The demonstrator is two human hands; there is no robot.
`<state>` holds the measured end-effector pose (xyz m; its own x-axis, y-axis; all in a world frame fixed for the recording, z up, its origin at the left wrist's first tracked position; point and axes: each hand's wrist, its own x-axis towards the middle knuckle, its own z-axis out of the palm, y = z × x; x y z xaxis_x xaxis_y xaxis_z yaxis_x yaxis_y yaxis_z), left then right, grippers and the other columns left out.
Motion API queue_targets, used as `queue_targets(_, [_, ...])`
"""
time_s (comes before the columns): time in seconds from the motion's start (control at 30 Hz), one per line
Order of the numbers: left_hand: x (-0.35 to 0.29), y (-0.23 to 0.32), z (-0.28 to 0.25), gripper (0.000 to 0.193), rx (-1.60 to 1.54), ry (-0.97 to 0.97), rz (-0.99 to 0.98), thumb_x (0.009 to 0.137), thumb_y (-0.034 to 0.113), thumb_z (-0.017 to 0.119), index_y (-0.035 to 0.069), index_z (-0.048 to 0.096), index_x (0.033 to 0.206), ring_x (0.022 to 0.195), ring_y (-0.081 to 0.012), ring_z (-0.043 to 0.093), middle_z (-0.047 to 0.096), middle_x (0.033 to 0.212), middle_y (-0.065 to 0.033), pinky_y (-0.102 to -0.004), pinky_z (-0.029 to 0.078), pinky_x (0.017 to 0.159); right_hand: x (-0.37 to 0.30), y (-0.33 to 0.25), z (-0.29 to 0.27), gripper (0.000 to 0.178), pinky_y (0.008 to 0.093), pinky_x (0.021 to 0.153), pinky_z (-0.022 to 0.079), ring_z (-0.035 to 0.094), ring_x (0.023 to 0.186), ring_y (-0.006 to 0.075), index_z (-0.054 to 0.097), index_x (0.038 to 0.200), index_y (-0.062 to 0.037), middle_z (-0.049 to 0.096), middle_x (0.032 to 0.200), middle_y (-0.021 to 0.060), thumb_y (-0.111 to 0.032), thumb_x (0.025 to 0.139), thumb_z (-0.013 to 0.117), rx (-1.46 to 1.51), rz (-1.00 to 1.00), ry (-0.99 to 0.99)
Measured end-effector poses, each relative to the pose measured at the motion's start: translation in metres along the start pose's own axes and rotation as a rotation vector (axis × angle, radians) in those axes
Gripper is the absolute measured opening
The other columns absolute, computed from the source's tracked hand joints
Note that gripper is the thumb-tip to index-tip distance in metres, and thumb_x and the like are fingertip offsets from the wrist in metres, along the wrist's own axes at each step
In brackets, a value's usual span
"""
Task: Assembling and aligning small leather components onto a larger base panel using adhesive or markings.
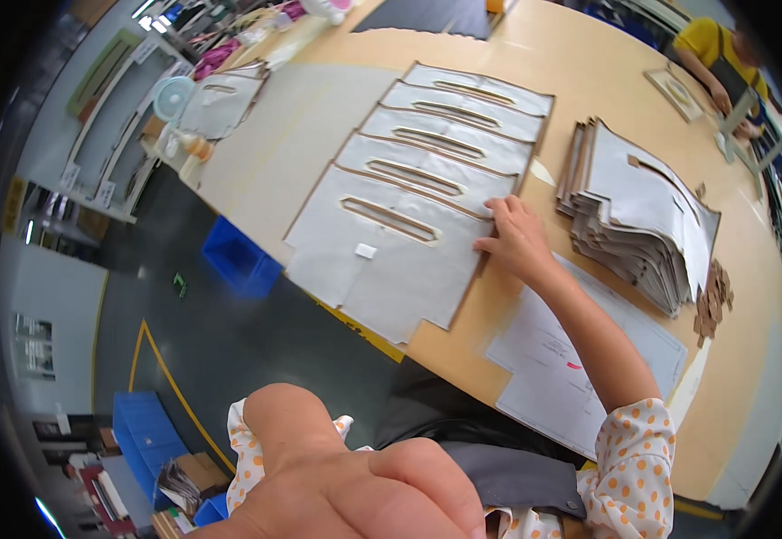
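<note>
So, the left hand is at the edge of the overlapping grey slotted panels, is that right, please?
Not quite: the head view shows the right hand at the edge of the overlapping grey slotted panels; the left hand is apart, in the foreground.

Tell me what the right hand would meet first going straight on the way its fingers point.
Most likely the overlapping grey panels: the right hand points at them, its fingertips at their right edge. Whether it touches them is hard to tell.
</note>
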<state>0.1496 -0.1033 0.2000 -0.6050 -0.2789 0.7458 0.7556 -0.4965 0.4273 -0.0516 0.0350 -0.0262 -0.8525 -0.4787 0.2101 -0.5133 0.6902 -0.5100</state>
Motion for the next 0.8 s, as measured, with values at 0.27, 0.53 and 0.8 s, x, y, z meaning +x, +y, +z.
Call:
queue_targets(0.27, [-0.017, 0.071, -0.041, 0.064, 0.083, 0.092, -0.015, 0.103, 0.035, 0.052, 0.002, 0.030, 0.153, 0.080, -0.0169, 0.050, 0.053, 0.075, 0.0027, -0.0326, 0.043, 0.074, 0.017, 0.009, 0.000, 0.039, 0.0455, 0.076, 0.052, 0.066, 0.090, 0.0402, 0.060, 0.107, -0.0033, 0.068, 0.091, 0.0213, -0.028, 0.082, 0.077, 0.112, 0.175, -0.152])
queue_targets(0.53, [-0.019, 0.079, -0.099, 0.065, 0.121, 0.095, -0.015, 0.095, 0.026, 0.064, -0.001, 0.038, 0.147, 0.096, -0.0205, 0.042, 0.053, 0.096, -0.0026, -0.0328, 0.036, 0.082, -0.040, -0.134, -0.032, 0.015, 0.0249, 0.062, 0.044, 0.052, 0.066, 0.0115, 0.050, 0.104, -0.0046, 0.059, 0.076, 0.0064, -0.008, 0.097, 0.064, 0.551, 0.010, 0.364])
queue_targets(0.8, [-0.052, -0.047, -0.098, 0.033, 0.651, -0.243, -0.618, 0.093, 0.003, 0.061, 0.001, 0.061, 0.126, 0.102, -0.0183, 0.064, 0.067, 0.117, -0.0096, -0.0319, 0.048, 0.092, -0.194, 0.038, -0.136, 0.016, 0.0210, 0.074, 0.049, 0.061, 0.084, 0.0059, 0.058, 0.111, -0.0035, 0.067, 0.098, 0.0022, -0.016, 0.101, 0.060, 0.965, 0.533, 0.589])
